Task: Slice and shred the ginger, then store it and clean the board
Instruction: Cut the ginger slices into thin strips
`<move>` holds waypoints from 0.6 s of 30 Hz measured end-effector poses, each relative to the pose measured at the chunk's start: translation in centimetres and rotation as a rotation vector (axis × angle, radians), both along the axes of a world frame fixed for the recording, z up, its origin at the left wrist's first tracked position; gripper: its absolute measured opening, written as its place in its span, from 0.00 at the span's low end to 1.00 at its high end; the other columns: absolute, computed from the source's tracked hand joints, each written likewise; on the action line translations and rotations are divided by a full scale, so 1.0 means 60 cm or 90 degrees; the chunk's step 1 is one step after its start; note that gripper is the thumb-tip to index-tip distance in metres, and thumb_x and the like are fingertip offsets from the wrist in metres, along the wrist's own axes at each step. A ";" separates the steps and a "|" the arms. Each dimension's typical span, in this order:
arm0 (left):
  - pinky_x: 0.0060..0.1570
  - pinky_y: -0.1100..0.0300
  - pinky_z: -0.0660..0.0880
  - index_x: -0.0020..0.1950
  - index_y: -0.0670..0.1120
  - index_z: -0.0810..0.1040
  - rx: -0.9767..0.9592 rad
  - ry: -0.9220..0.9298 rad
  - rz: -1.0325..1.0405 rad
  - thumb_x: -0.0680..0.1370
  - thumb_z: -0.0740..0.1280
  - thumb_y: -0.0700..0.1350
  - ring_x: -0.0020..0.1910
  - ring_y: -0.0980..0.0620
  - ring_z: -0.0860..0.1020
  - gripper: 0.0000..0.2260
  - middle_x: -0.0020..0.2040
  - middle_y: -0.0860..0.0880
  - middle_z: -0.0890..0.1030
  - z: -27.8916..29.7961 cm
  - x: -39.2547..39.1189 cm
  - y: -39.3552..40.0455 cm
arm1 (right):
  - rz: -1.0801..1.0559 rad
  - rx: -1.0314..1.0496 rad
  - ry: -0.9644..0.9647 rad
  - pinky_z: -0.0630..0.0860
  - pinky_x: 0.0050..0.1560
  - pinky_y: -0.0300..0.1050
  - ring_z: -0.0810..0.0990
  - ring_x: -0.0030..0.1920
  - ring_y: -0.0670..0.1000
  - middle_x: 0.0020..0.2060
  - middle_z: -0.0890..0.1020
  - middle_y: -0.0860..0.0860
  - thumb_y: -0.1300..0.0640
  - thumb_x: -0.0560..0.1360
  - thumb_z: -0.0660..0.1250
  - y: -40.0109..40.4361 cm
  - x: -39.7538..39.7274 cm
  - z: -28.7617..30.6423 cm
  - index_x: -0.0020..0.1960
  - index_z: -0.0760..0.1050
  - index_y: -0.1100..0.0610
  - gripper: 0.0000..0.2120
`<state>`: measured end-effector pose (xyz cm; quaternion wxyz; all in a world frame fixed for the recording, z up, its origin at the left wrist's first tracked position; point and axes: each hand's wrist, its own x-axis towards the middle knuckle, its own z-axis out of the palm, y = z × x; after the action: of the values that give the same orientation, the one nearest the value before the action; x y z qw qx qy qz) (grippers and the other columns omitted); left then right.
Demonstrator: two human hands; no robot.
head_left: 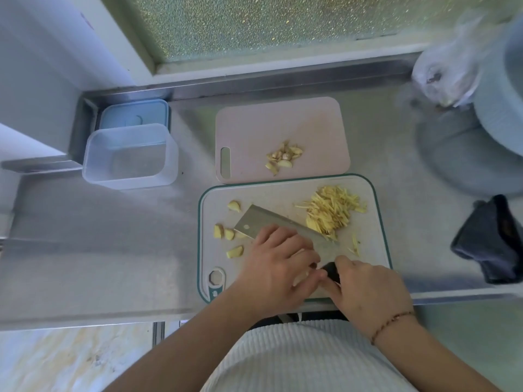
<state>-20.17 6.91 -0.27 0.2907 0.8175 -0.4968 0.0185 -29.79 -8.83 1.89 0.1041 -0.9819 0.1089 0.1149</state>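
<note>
1. Your right hand (365,287), nearest you, is clenched round the black handle of the cleaver (280,226); the blade runs away from it up and to the left across the teal-rimmed board (379,210).
2. Your left hand (278,267) lies just beside the right, fingers curled down over pale ginger against the blade's flat. Whether it grips that ginger or only pins it, you cannot tell.
3. Shredding looks well along: a heap of ginger shreds (332,210) sits beyond your right hand, on the far side of the blade.
4. Still to cut, by the look of it: several ginger chunks (226,232) lie loose to the left of your left hand.
5. Trimmings (284,157) rest on the pink board (254,123), farther out beyond both hands.
6. Storing is not yet begun: the clear container (130,157) stands well to the left on the tabletop (99,250), holding nothing, its blue lid (134,113) behind it.
7. Cleaning remains; a dark cloth (489,244) waits well to the right of your right hand.
</note>
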 end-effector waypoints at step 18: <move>0.50 0.50 0.75 0.54 0.41 0.82 -0.257 0.086 0.371 0.77 0.66 0.38 0.50 0.46 0.76 0.08 0.51 0.52 0.78 0.011 0.052 0.047 | -0.177 0.286 0.000 0.63 0.27 0.39 0.70 0.25 0.44 0.22 0.71 0.46 0.26 0.69 0.43 -0.002 0.002 0.001 0.30 0.65 0.51 0.30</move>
<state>-17.06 9.75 0.42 0.4609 0.8504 -0.2089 0.1441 -29.66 -8.97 1.95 0.3340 -0.9099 0.2144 0.1206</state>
